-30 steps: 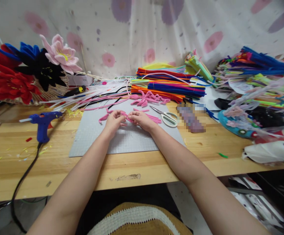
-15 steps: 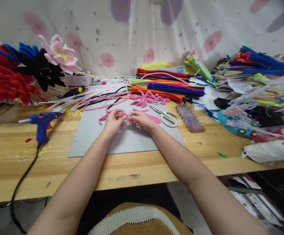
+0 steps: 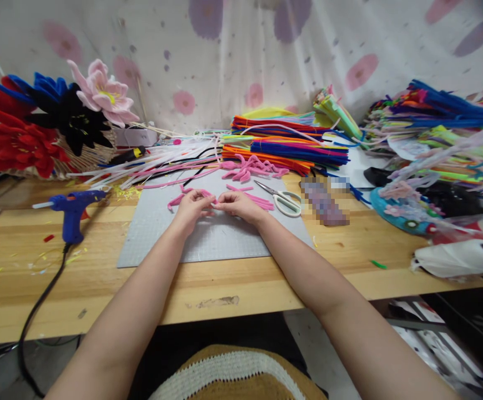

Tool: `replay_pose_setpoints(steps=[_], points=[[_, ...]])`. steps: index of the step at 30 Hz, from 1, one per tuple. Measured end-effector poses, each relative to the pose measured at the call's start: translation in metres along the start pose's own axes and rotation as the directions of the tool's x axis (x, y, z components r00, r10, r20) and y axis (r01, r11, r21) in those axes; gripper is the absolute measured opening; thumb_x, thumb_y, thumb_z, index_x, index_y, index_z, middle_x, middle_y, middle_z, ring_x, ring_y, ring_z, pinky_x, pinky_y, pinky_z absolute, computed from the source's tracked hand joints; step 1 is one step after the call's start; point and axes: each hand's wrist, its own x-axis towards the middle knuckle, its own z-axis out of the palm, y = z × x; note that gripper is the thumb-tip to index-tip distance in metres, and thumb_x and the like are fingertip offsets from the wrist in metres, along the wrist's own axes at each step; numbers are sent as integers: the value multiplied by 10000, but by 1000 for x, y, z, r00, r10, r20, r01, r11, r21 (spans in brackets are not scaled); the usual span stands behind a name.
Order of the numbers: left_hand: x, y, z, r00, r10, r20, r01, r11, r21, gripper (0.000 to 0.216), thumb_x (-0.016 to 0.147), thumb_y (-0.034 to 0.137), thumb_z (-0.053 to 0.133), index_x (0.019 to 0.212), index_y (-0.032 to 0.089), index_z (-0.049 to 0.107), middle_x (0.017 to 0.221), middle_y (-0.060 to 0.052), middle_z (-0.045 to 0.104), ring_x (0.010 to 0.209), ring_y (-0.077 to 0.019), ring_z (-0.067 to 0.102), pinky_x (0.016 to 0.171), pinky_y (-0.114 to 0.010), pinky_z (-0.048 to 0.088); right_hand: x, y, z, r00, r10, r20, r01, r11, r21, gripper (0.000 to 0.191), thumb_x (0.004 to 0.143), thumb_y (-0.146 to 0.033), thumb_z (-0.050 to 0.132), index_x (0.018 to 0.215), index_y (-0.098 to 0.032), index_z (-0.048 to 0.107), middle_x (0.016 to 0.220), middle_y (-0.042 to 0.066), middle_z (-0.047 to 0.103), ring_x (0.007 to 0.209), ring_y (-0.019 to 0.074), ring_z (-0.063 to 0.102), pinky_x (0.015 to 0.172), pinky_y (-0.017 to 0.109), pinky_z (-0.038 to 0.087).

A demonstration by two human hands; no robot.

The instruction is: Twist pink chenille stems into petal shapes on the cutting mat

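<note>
Over the grey cutting mat point(image 3: 225, 240), my left hand point(image 3: 194, 211) and my right hand point(image 3: 237, 205) meet fingertip to fingertip. Both pinch a pink pipe cleaner point(image 3: 215, 203), mostly hidden by the fingers. Bent pink pipe cleaner pieces point(image 3: 175, 202) lie at the left hand's far side. Straight pink lengths point(image 3: 262, 201) rest just beyond the right hand. A heap of bent pink shapes point(image 3: 245, 168) sits at the mat's far edge. White-handled scissors point(image 3: 288, 203) lie to the right, blades partly apart, touched by neither hand.
On the left lies a blue hot glue gun point(image 3: 73, 214) with its cable over the table edge. Fuzzy flowers point(image 3: 104, 94) stand behind it. Bundles of coloured pipe cleaners point(image 3: 300, 153) line the back. A blurred-out object point(image 3: 325, 203) and a white wrapped roll point(image 3: 453, 258) are at right.
My fingertips have shifted slightly on the pink pipe cleaner, and less of it shows between them. The left fingers have straightened a little; everything on the table stays put.
</note>
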Motion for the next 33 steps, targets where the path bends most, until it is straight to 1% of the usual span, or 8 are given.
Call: replay_pose_setpoints(steps=[3,11,16,19,22,25,30,33], points=[[-1,-2,-1,997,3,74,-5,1000,30,326,483,299,774,657,147,544,620,25,555,549,-86,540,513,-224,487,0,1,0,1000,-24,-3,24,1000,12,278,633,-389,658,608,-141,534,544,-64,416,509,48,314,514,222,221],[-1,-1,4,999,27,24,-27,999,24,346,448,298,786,627,143,534,543,28,543,480,-78,505,473,-220,461,1,3,7,991,-24,-130,36,996,87,263,587,-373,687,593,-153,543,570,-54,458,548,71,354,568,239,271],[-1,-1,5,999,-9,40,12,997,-75,285,479,233,766,625,129,545,598,6,571,527,-86,541,506,-224,470,3,7,12,981,-89,-175,127,967,219,216,568,-294,705,557,-147,547,587,-50,505,597,77,429,641,242,322],[0,-3,5,996,-52,79,62,990,-128,244,500,185,749,631,121,553,602,10,563,520,-72,534,508,-213,474,4,10,12,981,-107,-164,151,947,283,210,570,-270,708,542,-145,542,573,-49,507,591,76,438,639,239,326],[0,-4,4,988,-90,128,109,982,-152,225,516,161,739,633,117,553,590,14,554,513,-63,530,502,-199,475,4,12,10,983,-106,-149,143,955,260,209,567,-276,715,550,-144,554,576,-50,505,589,75,436,636,239,327],[-1,-4,4,984,-91,151,114,982,-150,236,524,169,746,646,121,550,606,12,564,535,-71,545,507,-200,485,3,11,5,990,-96,-102,117,967,227,211,566,-293,716,565,-146,565,590,-49,515,598,76,438,640,240,330],[-3,0,5,984,-81,155,108,979,-175,256,593,309,727,669,131,559,608,10,559,548,-77,543,496,-208,498,4,6,-2,994,-100,-45,107,973,205,221,572,-316,709,578,-142,573,595,-45,511,604,75,431,634,241,324],[-1,1,2,988,-76,136,93,988,-126,288,593,363,722,642,125,566,582,5,550,521,-78,527,462,-206,485,2,3,-2,996,-93,20,88,984,156,215,587,-323,705,626,-143,594,571,-59,472,574,65,393,614,243,308]])
